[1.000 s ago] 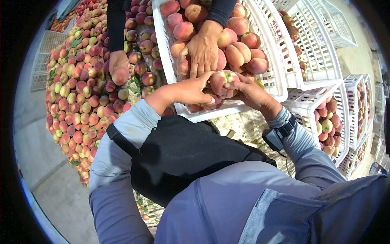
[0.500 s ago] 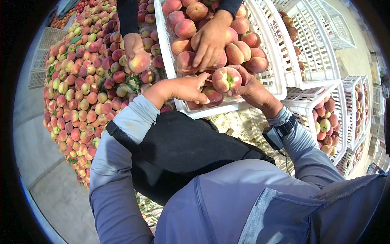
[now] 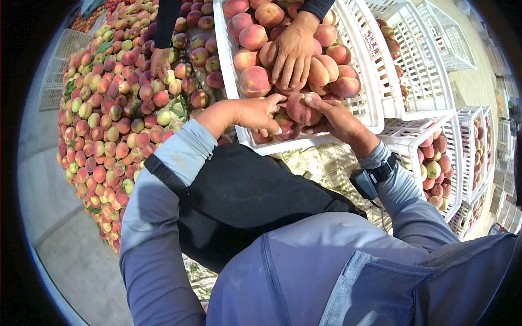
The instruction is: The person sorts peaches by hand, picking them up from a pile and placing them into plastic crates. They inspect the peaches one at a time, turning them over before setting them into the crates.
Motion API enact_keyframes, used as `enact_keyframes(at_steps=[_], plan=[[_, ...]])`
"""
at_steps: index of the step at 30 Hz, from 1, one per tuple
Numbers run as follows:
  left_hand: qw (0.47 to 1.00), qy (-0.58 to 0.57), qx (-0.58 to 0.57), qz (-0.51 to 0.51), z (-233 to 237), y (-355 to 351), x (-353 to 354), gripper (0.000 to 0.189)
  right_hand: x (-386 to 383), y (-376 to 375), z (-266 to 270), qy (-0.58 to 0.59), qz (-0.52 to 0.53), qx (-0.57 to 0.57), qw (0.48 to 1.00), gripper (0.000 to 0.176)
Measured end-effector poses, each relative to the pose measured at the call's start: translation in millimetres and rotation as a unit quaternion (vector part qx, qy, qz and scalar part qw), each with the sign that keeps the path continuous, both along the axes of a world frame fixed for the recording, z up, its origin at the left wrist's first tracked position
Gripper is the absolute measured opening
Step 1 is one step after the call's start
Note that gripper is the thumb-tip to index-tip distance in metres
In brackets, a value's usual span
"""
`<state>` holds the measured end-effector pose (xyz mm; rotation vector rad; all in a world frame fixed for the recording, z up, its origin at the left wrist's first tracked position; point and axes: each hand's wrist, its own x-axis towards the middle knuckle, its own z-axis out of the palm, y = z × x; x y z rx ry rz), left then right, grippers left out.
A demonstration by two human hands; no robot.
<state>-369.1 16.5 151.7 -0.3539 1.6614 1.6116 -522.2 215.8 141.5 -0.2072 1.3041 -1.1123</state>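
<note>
My right hand point(image 3: 337, 119) is closed around a reddish peach point(image 3: 303, 108), held at the near end of a white plastic crate point(image 3: 228, 65). My left hand point(image 3: 253, 114) is beside it, over the crate's near left corner, with thumb and fingers apart. Its fingertips come right up to another peach point(image 3: 286, 126) lying in that corner. Peaches fill the crate. A co-worker's hand point(image 3: 293, 54) rests on them just beyond mine, and the co-worker's other hand point(image 3: 159, 62) is down at the peach pile on the left.
A big heap of peaches point(image 3: 117, 130) spreads along the left. White crates, some with peaches, stand on the right: a tall one point(image 3: 424, 70), and a stacked one point(image 3: 399, 138) near my right forearm. My dark-trousered leg point(image 3: 244, 201) lies below the crate.
My right hand has turned the peach so its stem-side hollow no longer faces me. The co-worker's left-side hand has gone from holding a peach to reaching into the pile.
</note>
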Motion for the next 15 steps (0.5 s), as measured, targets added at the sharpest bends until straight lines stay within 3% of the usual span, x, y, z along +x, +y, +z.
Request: enact_keyframes(at_steps=[7,10,13,15], plan=[[1.0,0.008,0.018,0.013,-4.9,-1.5,1.8,0.096,-20.3,-2.6,-13.6,-0.028,0.057,0.035,0.997,0.056],[0.999,0.011,0.032,0.01,-1.4,-2.3,2.1,0.096,-24.7,-1.3,-14.8,0.096,0.066,0.062,0.991,0.054],[1.0,0.002,0.029,0.009,-2.2,-2.5,1.3,0.096,-25.4,9.3,-27.5,0.148,0.111,-0.046,0.982,0.05],[0.999,-0.009,0.026,0.018,1.3,-3.0,1.4,0.096,-23.6,10.5,-26.7,0.14,0.079,-0.068,0.985,0.049]])
